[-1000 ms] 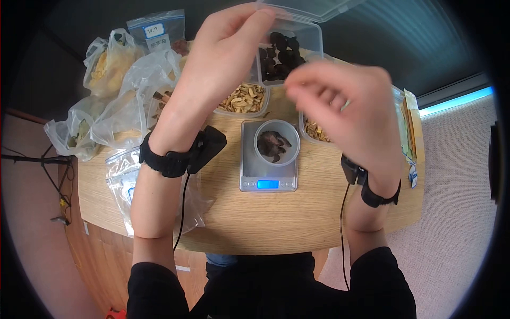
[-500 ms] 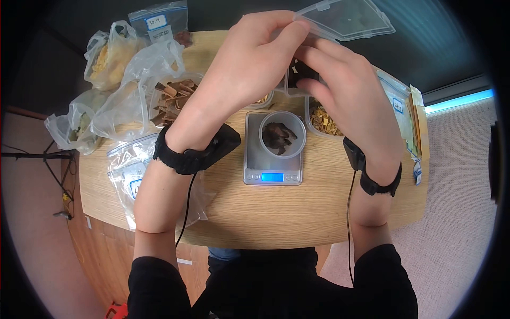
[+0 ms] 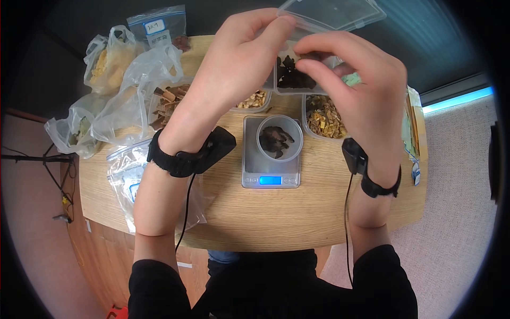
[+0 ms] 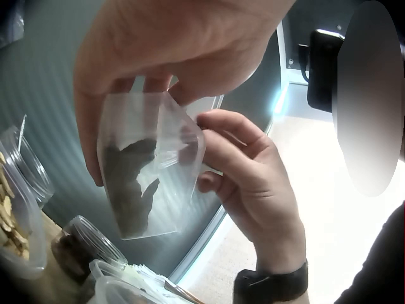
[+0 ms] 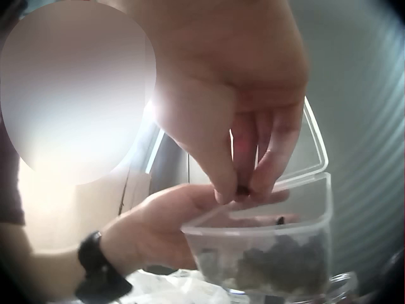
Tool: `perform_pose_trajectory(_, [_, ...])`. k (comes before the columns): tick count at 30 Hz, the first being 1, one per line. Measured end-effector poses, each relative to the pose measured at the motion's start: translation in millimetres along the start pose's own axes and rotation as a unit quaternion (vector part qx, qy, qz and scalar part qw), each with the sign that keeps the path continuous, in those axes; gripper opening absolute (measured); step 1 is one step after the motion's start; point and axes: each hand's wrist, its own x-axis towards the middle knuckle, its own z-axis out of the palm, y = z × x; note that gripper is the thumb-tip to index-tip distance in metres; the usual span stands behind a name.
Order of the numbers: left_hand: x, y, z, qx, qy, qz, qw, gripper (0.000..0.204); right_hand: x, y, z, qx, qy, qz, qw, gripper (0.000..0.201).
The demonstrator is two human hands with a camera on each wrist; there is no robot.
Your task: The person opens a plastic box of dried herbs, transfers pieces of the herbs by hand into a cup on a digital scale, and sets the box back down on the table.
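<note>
My left hand (image 3: 239, 64) grips a clear plastic box (image 5: 212, 244) with its hinged lid (image 3: 340, 16) raised, held above the back of the table. Dark, crinkled dried pieces (image 3: 292, 78) lie inside it. At the box's opening, my right hand (image 3: 369, 74) pinches a small dark piece (image 5: 242, 189) between thumb and fingertips. Below the hands, a round plastic cup (image 3: 298, 151) holding dark dried slices (image 3: 274, 139) stands on a silver kitchen scale (image 3: 253, 169); its display glows blue.
Behind the scale are tubs of yellow-brown chips (image 3: 325, 119) and pale slices (image 3: 254, 99). Brown bark strips (image 3: 170, 101) fill another tub to the left. Plastic bags (image 3: 109, 64) crowd the left side, with flat zip bags (image 3: 127, 173) nearer the front.
My right hand has moved from in front of the box up to its opening, and its fingers have closed to a pinch. The box has shifted right overall, still held in my left hand.
</note>
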Motion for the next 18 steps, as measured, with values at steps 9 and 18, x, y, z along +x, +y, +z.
perform_pose_trajectory(9, [7.4, 6.1, -9.8, -0.109, 0.082, -0.066, 0.988, 0.032, -14.9, -10.5, 6.0, 0.158, -0.29, 0.037, 0.943, 0.017])
perform_pose_trajectory(18, [9.4, 2.5, -13.8, -0.13, 0.075, 0.035, 0.988, 0.032, -4.7, -9.7, -14.8, 0.126, -0.166, 0.145, 0.967, 0.016])
